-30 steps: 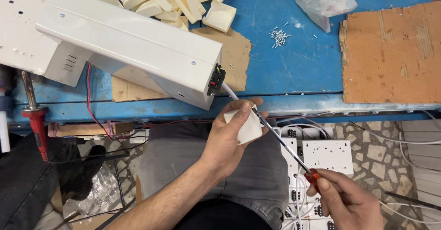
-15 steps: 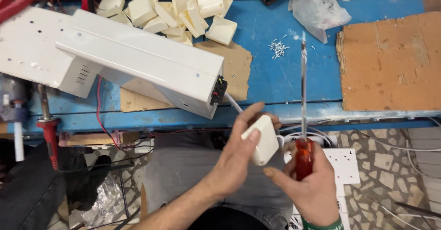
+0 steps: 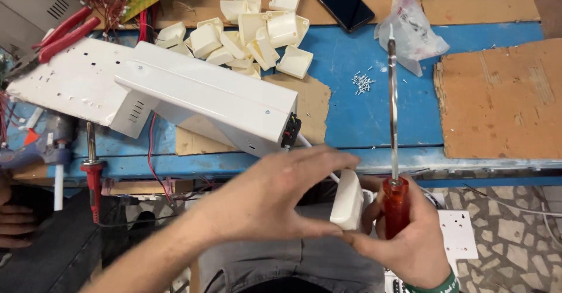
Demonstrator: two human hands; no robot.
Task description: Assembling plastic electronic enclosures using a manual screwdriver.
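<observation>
Head view looked straight down on your lap and the bench edge. Your left hand [image 3: 266,202] pinched a small white cap [image 3: 348,200] between thumb and fingertips, held in the air just off the front edge of the blue bench [image 3: 374,111]. Your right hand [image 3: 410,243] was closed round the red handle of a screwdriver [image 3: 393,152], shaft upright in the frame, tip up near a clear bag [image 3: 410,26]; its fingertips also touched the cap's lower end.

On the bench, a long white housing [image 3: 205,97] lay tilted across a scrap of cardboard [image 3: 310,108], a white cable running from its black end toward the cap. Behind it sat a heap of loose white caps [image 3: 252,32], a scatter of small screws [image 3: 363,82], and a dark phone [image 3: 339,1]. A bigger cardboard sheet [image 3: 503,100] covered the right side. Red pliers [image 3: 61,35] lay far left. Below, white socket plates [image 3: 459,234] lay on a speckled stone floor [image 3: 515,234].
</observation>
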